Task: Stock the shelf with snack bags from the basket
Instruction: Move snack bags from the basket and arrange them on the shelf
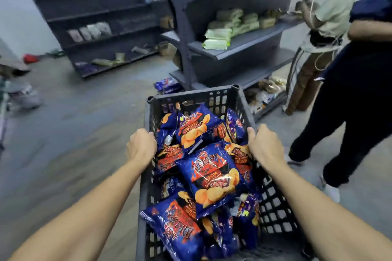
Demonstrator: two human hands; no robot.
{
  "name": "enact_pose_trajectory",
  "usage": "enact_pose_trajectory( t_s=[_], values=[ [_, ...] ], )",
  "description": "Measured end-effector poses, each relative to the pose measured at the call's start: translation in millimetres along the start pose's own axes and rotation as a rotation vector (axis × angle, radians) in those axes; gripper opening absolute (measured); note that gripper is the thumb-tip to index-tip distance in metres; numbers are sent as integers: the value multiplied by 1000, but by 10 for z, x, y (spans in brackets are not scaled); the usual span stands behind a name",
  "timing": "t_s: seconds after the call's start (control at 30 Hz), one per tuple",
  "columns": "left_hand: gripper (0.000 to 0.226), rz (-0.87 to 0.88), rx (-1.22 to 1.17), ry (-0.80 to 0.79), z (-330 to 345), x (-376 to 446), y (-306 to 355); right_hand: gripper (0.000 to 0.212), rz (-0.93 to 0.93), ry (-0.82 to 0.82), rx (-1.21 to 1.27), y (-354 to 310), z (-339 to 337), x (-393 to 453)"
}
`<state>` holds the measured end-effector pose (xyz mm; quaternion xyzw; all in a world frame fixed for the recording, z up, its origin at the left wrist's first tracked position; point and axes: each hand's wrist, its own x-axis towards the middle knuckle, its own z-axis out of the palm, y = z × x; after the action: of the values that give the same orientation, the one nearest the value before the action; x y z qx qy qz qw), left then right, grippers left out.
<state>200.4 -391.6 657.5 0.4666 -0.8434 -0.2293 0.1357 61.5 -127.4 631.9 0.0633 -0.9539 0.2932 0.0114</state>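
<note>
The basket looks like matt dark plastic moulded in an open lattice. The snack bags in it are glossy, crinkled printed film that catches the light. The shelf looks like matt grey painted metal, and the floor is dull grey and smooth.

Both bare arms reached forward; the left hand and right hand gripped opposite basket rims, fingers curled over.

Blue snack bags with orange-red print fill a black lattice basket; dark grey shelf.
</note>
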Motion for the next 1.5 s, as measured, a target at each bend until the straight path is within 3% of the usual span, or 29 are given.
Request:
enact_pose_trajectory(
  t_s=[0.27, 0.73, 1.0, 1.5],
  values=[
    [31, -191, 10, 214, -1200, 444, -911, 39, -248, -102, 44, -1637, 475, -74],
    [24, -361, 71, 329, -2590, 2172, -2658, 42, -410, -235, 36, -4477, 2041, -197],
    [24, -422, 118, 401, -2945, 3328, -3135, 34, -464, -232, 45, -5715, 2873, 119],
    [26, -592, 88, 491, -3195, 6264, -3499, 32, -656, -291, 76, -8272, 4226, 1898]
  ],
)
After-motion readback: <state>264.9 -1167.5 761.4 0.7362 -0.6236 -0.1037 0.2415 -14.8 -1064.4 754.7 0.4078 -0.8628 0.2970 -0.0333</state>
